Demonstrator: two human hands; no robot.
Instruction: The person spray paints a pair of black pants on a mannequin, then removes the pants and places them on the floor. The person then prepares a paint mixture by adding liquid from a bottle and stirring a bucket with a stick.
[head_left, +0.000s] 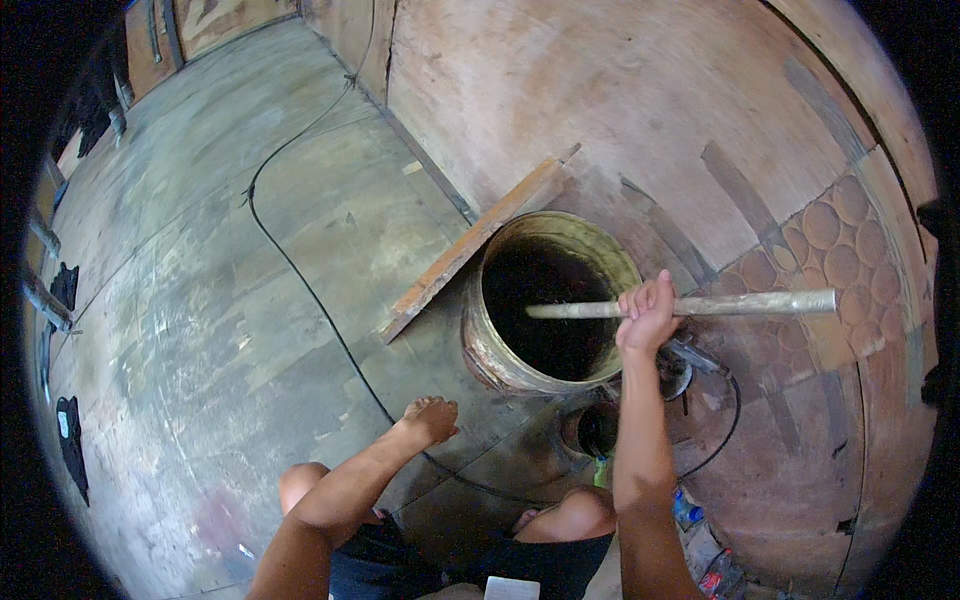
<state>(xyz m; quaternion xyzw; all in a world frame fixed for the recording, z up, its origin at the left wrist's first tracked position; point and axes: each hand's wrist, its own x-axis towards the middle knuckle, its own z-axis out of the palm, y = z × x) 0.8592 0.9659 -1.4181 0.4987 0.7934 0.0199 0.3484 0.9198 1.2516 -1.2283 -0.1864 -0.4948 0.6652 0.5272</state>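
My right hand (pixel 648 315) is wrapped round a pale, round pole (pixel 755 303). The pole's left end reaches into the mouth of a large, stained bucket (pixel 480 330), and its other end sticks out to the right past my hand. Dark material (pixel 545 350) lies inside the bucket; I cannot tell what it is. Left of and nearer than the bucket, my left hand (pixel 432 420) hangs with curled fingers over the floor, close to a black cable. No object sticks out of it.
A wooden plank (pixel 480 235) lies beside the bucket's left side. The black cable (pixel 300 275) curves across the grey-green floor (pixel 200 330). Nearer than the bucket are a small dark container (pixel 585 430) and a corded tool (pixel 695 355). Plastic bottles (pixel 715 575) lie at the lower right.
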